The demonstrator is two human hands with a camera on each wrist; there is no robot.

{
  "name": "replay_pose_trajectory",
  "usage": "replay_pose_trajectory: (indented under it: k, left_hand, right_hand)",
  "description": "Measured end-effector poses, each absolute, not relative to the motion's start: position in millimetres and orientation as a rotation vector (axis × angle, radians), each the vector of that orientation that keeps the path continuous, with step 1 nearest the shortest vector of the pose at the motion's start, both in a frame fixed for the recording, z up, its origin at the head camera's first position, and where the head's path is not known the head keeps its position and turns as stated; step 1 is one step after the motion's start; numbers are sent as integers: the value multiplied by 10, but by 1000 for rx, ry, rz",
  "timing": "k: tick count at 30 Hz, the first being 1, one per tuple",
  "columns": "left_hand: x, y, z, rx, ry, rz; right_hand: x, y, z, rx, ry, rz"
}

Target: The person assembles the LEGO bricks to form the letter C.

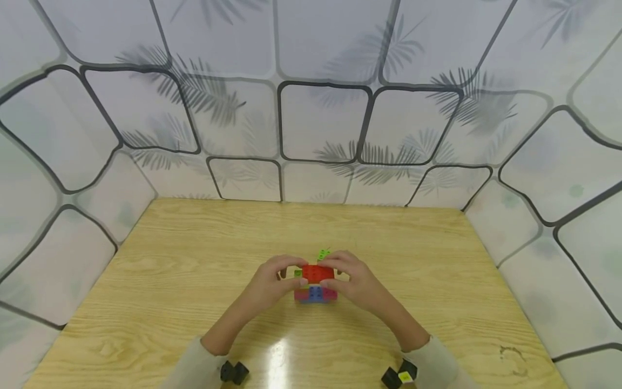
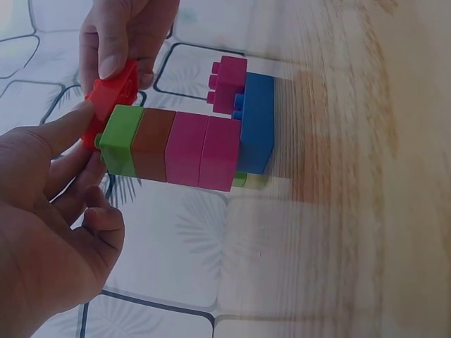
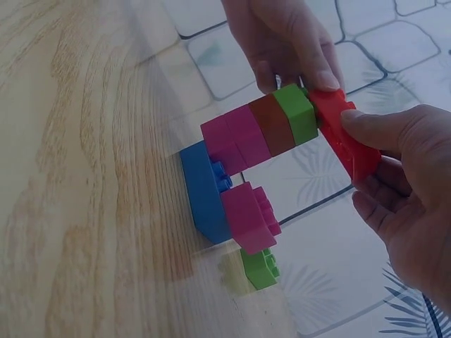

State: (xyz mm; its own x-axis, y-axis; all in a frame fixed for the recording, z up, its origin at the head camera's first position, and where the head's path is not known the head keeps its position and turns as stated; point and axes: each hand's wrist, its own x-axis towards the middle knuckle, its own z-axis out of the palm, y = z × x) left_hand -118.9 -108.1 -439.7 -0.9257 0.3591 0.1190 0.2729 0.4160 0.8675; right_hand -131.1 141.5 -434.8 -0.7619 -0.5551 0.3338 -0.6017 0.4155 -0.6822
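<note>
Both hands pinch a red toy building block [image 1: 318,273] between thumb and fingers, the left hand [image 1: 277,278] at one end and the right hand [image 1: 357,281] at the other. One end of the red block meets the studded top of a green block [image 2: 121,141]; whether it is pressed fully on, I cannot tell. Under the green block come a brown block [image 2: 153,144] and two pink blocks [image 2: 187,148], stacked on one end of a long blue block [image 2: 258,123]. At the blue block's other end sits another pink block [image 3: 250,218].
A loose green block [image 3: 259,269] lies on the wooden table [image 1: 204,232] just beyond the stack. Patterned cloth panels [image 1: 320,124] rise behind the table and along both sides. Black devices [image 1: 234,371] are worn at the wrists.
</note>
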Motion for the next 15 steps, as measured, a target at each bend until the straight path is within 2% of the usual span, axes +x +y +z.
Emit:
replay_pose_trajectory:
  k: [15]
  left_hand:
    - [-1160,-1074,-4386,543,2664,1463]
  right_hand:
    - [-1301,1408,-4352,1019,-2646,1323]
